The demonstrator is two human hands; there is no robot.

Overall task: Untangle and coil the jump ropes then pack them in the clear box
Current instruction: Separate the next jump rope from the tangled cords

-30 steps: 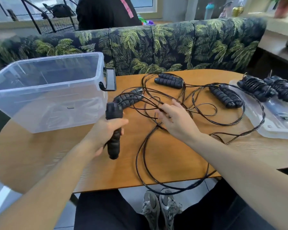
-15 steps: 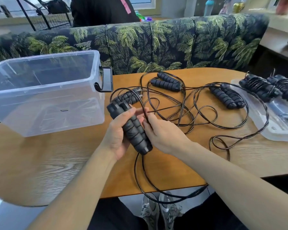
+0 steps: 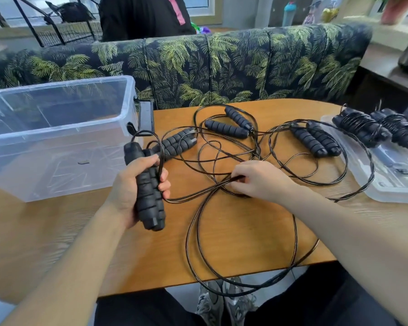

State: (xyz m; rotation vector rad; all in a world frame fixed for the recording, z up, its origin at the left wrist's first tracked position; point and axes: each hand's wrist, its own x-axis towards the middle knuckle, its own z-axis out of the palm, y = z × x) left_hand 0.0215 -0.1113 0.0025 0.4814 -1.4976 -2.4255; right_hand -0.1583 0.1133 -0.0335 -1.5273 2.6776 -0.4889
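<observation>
Head view: left hand point(image 3: 132, 191) grips paired black handles point(image 3: 148, 191) upright near the clear box point(image 3: 57, 137); right hand point(image 3: 259, 180) pinches the doubled cord point(image 3: 198, 191) above the wooden table point(image 3: 57, 231).

Black foam handles point(image 3: 148, 184) and black cords point(image 3: 198, 231) are noted. Table point(image 3: 45, 231) is orange-brown wood grain. Box point(image 3: 57, 137) is clear. Sofa back point(image 3: 221, 67) is patterned with green palm leaves on dark.

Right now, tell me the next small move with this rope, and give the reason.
Probably draw the right hand back toward you, pulling the pinched cord free of the tangle. The left hand already holds both handles together, but their cord runs among the other ropes' loops, so it likely cannot be coiled yet.
</observation>
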